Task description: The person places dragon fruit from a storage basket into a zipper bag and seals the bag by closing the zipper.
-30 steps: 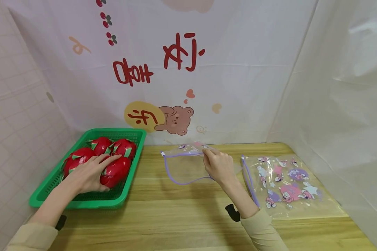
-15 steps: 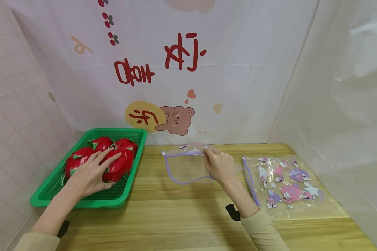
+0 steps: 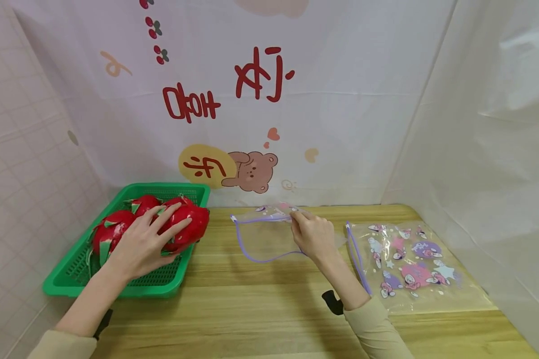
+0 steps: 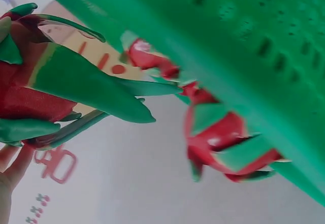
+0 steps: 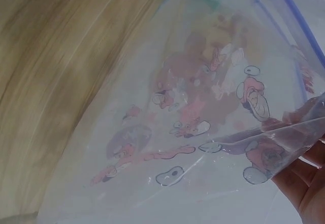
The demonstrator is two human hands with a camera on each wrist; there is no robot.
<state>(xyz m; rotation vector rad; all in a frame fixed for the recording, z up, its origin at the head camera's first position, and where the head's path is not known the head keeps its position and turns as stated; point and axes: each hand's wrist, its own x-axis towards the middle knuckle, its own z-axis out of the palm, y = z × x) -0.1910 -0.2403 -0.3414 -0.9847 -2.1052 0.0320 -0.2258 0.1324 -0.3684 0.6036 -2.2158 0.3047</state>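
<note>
My left hand grips a red dragon fruit, raised over the right rim of the green basket. In the left wrist view, that held dragon fruit shows long green scales, with fingers at its side. Several other dragon fruits lie in the basket, partly hidden by the hand. At mid-table, my right hand pinches the edge of a clear zip bag with a purple zip strip, its mouth spread apart. Cartoon prints cover this printed bag in the right wrist view.
A second zip bag lies flat on the wooden table to the right. Behind the table hangs a white printed cloth, and further cloth walls stand at the left and right sides.
The left hand has lifted the dragon fruit up from among the others and carried it right, to the basket's rim. My right hand and the bag have stayed in place.
</note>
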